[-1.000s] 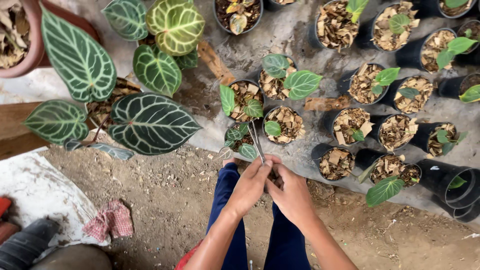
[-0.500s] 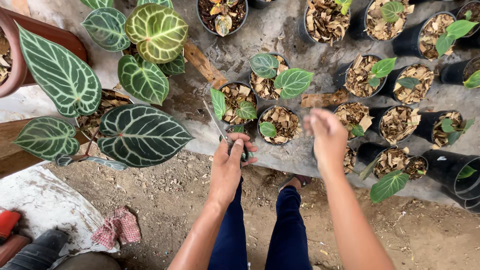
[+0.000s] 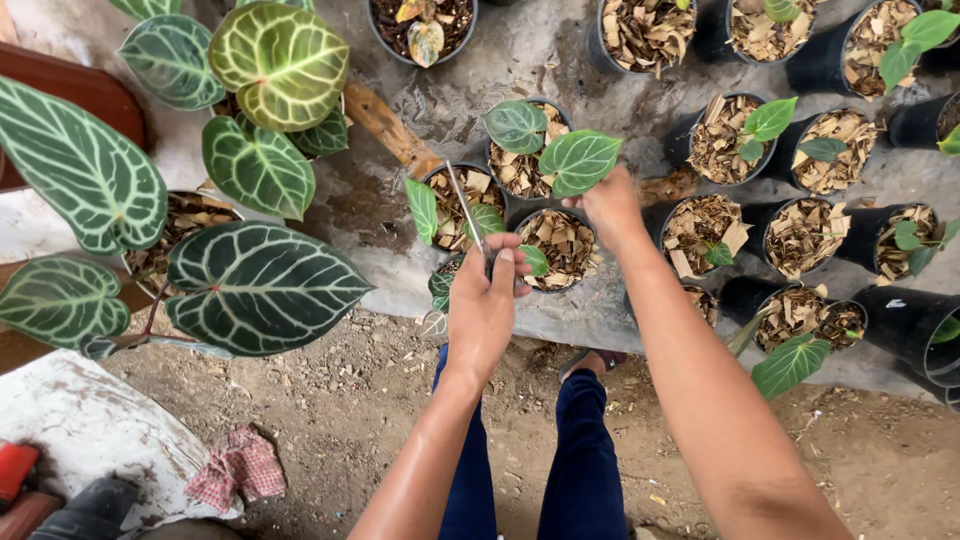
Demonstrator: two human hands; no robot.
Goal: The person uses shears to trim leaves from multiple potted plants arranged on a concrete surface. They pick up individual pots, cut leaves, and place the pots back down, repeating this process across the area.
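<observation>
My left hand (image 3: 486,300) is closed around the handles of a pair of scissors (image 3: 466,214), whose thin blades point up and away over a small black pot (image 3: 455,205) of dry bark chips. My right hand (image 3: 607,203) reaches farther out and touches a green heart-shaped leaf (image 3: 577,161) of a seedling in a pot (image 3: 522,165) behind. Another pot of chips (image 3: 562,243) sits between the two hands. Whether the right fingers pinch the leaf is hidden.
Several black pots with chips and small seedlings (image 3: 800,150) fill the right side. A large plant with dark veined leaves (image 3: 262,287) stands at left. My legs in blue trousers (image 3: 580,450) are below, over dirt ground. A checked cloth (image 3: 238,468) lies at lower left.
Both hands were together on the scissors a second ago. The right hand let go and has reached forward to the seedling's leaf; the left hand keeps the scissors.
</observation>
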